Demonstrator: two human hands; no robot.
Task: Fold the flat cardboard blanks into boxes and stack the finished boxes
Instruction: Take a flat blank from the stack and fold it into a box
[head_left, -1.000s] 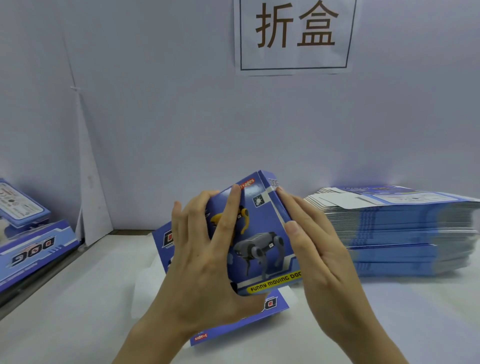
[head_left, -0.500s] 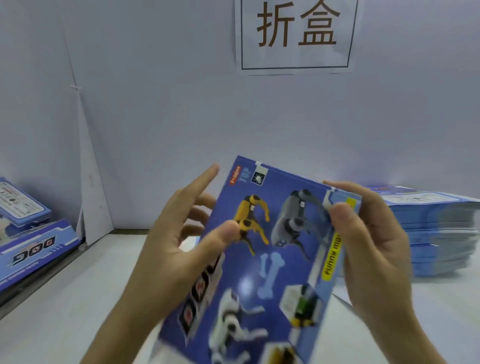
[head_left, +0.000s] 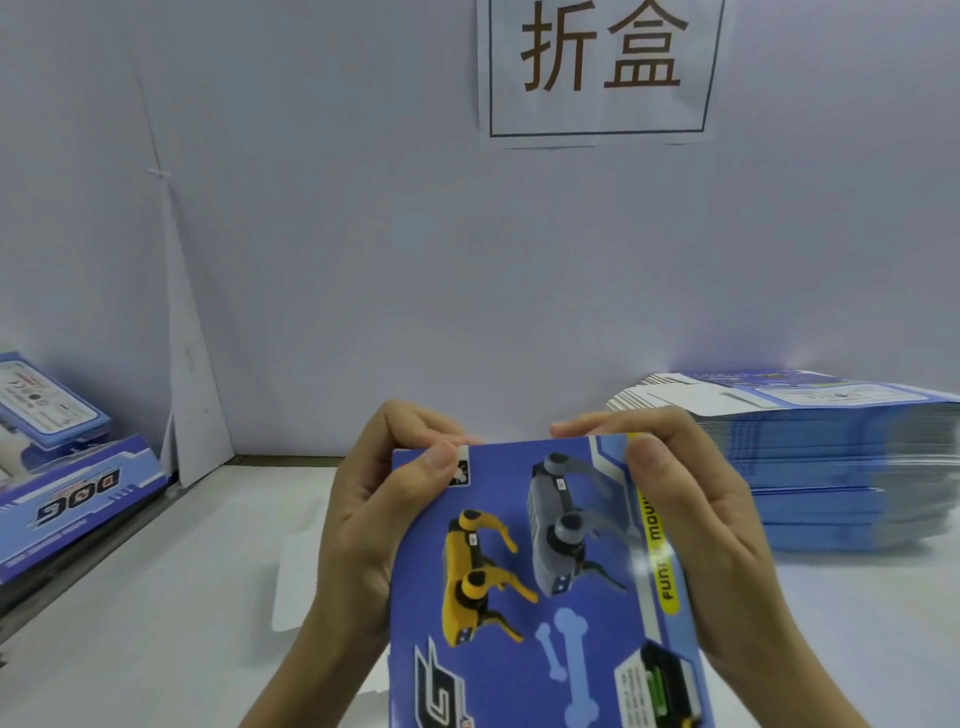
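The glossy blue printed cardboard carton has swung round from its slant of half a second ago. It now stands square to the camera, its top edge level. The left hand, whose fingers were splayed then, has closed in on the upper left corner.

Both hands have it now. The left thumb presses the front face at the top left, with the fingers curled over behind the edge. The right hand mirrors it: thumb flat on the yellow strip at the top right, fingers hooked round the back. It's a firm pinch on each side.

The carton is up off the white tabletop, front and centre, and runs out of the bottom of the view. The panel is smooth and shiny, with a glint near the right edge. Printed on it are a yellow robot dog, a grey robot dog and pale blue bones. Whether it is opened out behind that face, I cannot tell.

To the right lies a thick stack of flat blue-and-white cardboard blanks, its layered edges slightly ragged. Far left, two finished blue boxes sit one on the other. On the pale wall panel behind hangs a white paper sign with brown characters.
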